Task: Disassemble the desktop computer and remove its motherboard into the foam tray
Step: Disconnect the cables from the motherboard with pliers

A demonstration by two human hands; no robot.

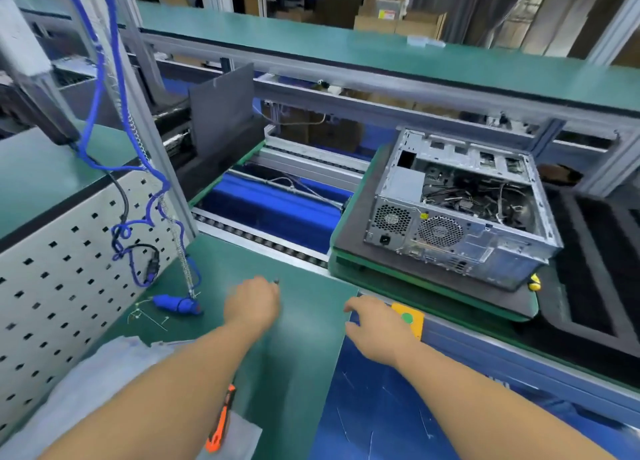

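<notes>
Clearly the case (460,210) is already open on its side on a pallet (349,224) on the conveyor, with cables and board showing inside, and the foam tray (568,286) lies just to its right. Neither hand is on it: the left hand (252,303) curls over the mat (304,373), perhaps pinching something small and dark, while the right hand (375,328) hovers with fingers loosely bent beside the yellow button box (408,318). I'd judge this a pause between steps; next comes a reach into the case to free the cables.

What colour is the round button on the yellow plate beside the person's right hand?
Green: the round button on its yellow plate, best seen in the head view.
</notes>
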